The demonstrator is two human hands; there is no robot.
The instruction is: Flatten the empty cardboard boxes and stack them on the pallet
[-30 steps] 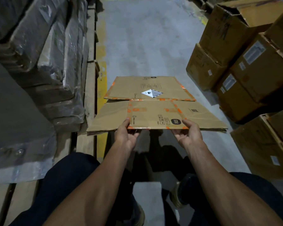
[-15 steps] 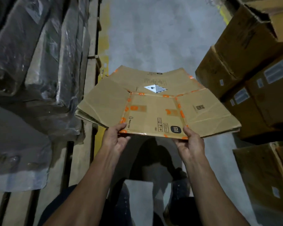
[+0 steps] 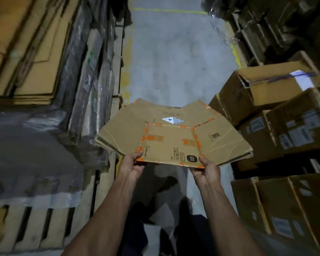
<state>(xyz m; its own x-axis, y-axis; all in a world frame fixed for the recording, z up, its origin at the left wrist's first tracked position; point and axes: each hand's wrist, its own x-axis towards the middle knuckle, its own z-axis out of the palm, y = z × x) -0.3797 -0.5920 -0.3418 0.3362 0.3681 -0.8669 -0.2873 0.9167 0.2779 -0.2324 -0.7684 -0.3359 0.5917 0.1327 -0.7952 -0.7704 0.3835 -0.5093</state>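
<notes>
Gripped flattened brown cardboard box with orange tape [image 3: 171, 139] at near edge, left hand [image 3: 132, 166] and right hand [image 3: 205, 169] both clamped. Held level, probably for carrying to wooden pallet [image 3: 35, 226], left of box.

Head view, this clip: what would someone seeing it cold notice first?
The flattened cardboard box with orange tape, held up in mid-frame over the grey aisle floor, left hand and right hand each with a grip on its near edge. Next, the stack of flattened cardboard at upper left above plastic-wrapped bundles, and the unflattened boxes piled along the right.
</notes>
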